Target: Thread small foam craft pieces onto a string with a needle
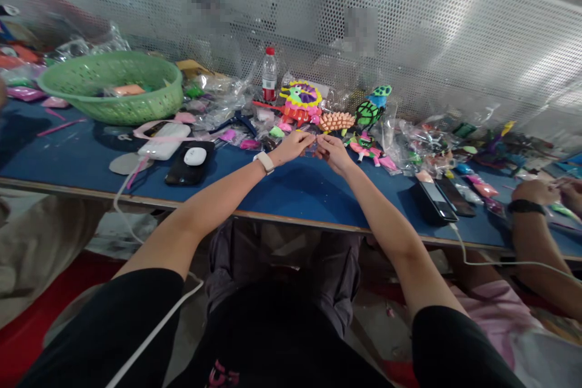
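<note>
My left hand [294,147] and my right hand [333,153] meet above the blue table, fingertips pinched close together. Something small and see-through, like a scrap of clear plastic, shows between them; its kind is too blurred to tell. Just beyond my fingers stands a colourful clay figure [301,103] with a yellow scalloped edge. A peach-coloured spiky clay piece [337,122] lies behind my right hand. Close to its right is a small green and pink clay figure [365,147]. A green and black clay figure with a blue top [373,108] stands farther back.
A green plastic basket [113,110] stands at the left, near a white power bank [164,140] and a black phone [190,163]. A red-capped bottle [269,74] is at the back. At right are a black device [433,200] and a co-worker's hand [536,192].
</note>
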Action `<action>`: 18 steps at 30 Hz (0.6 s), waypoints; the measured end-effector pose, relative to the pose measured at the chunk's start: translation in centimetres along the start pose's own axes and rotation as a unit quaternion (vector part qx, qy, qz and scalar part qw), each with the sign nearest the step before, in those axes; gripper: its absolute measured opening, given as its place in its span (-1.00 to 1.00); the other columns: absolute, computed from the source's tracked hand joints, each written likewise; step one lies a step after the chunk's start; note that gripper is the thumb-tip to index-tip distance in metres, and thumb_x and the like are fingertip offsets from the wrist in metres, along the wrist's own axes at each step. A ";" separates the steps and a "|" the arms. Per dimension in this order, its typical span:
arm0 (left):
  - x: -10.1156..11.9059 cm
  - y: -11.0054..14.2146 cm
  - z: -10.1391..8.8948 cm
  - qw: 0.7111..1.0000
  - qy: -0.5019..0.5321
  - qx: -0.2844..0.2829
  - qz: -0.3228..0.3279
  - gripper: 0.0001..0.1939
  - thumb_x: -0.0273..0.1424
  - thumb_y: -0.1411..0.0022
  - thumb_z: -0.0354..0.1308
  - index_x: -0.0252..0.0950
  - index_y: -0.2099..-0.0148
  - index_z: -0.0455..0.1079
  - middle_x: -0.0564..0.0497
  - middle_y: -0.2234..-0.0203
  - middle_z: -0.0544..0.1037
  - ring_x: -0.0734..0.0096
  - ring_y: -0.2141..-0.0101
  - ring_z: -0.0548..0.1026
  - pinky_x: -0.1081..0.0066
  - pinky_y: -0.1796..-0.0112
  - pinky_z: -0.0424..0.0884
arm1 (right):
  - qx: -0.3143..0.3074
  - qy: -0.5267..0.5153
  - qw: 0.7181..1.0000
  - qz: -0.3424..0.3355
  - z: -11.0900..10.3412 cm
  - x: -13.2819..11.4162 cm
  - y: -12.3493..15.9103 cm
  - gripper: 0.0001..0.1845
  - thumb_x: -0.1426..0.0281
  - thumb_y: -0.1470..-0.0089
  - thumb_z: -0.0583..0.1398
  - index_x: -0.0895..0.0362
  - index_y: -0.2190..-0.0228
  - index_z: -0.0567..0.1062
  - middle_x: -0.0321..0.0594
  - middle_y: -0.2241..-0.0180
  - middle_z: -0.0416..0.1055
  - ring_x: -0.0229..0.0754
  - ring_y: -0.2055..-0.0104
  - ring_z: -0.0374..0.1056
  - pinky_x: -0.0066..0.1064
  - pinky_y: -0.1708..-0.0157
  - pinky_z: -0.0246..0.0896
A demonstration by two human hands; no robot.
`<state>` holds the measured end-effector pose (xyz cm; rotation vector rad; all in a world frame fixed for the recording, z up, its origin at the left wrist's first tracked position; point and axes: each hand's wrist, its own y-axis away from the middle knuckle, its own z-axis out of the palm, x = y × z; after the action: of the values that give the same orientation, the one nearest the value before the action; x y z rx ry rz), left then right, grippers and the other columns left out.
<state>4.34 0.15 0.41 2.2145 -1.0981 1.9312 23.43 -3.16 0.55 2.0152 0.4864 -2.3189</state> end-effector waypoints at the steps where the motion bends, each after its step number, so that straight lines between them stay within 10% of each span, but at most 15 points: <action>1: 0.0 0.0 -0.1 1.000 -0.007 0.000 0.000 -0.37 0.09 -0.56 0.27 -0.20 0.45 0.31 0.06 0.58 0.32 0.41 0.55 0.31 0.29 0.39 0.29 | -0.005 -0.003 1.000 -0.002 -0.1 0.0 0.0 -0.43 -0.10 0.01 0.62 0.03 0.42 0.55 -0.54 0.61 0.10 -0.31 0.56 0.21 -0.31 0.28 0.51; 18: 0.3 -0.1 -0.7 0.999 -0.040 -0.005 0.027 -0.48 -0.12 -0.55 0.35 -0.22 0.45 0.38 0.06 0.53 0.38 0.37 0.47 0.34 0.33 0.32 0.21 | 0.019 -0.012 0.999 0.044 0.4 0.0 -0.2 -0.52 0.19 -0.25 0.55 0.05 0.51 0.46 -0.45 0.59 0.24 -0.29 0.48 0.26 -0.38 0.23 0.44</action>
<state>3.80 0.41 0.88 2.2995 -1.1887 1.8664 23.05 -3.09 0.60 1.9800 0.3477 -2.3159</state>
